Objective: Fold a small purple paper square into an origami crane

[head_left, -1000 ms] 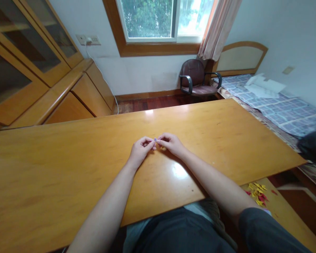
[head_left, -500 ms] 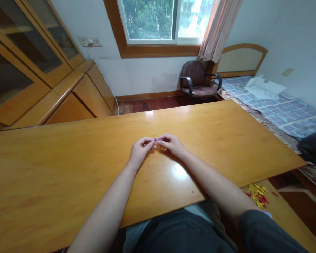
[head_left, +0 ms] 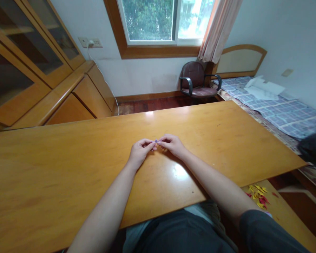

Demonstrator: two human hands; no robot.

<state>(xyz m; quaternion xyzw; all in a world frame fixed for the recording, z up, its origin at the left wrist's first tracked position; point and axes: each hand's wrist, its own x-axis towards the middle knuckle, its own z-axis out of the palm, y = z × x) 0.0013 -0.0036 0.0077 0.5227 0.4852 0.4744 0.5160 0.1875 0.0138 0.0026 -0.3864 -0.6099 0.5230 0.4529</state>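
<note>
A tiny purple folded piece (head_left: 156,141), which looks like paper, is pinched between both hands just above the wooden table (head_left: 68,168). My left hand (head_left: 142,149) closes thumb and forefinger on its left side. From the right, my right hand (head_left: 172,144) pinches the other side, and the fingertips of the two hands almost meet. Most of the piece is covered by the fingers, so its exact shape cannot be made out.
Yellow and red folded paper pieces (head_left: 258,196) lie on a lower wooden surface (head_left: 292,214) at my right. A brown armchair (head_left: 197,80) stands beyond the table. On the right is a bed (head_left: 284,112) with a checked sheet; a glass-fronted cabinet (head_left: 42,70) rises at left.
Both hands stay nearly in place with their pinch. The fingertips have shifted slightly, and the purple piece now shows as a small upright point between them.
</note>
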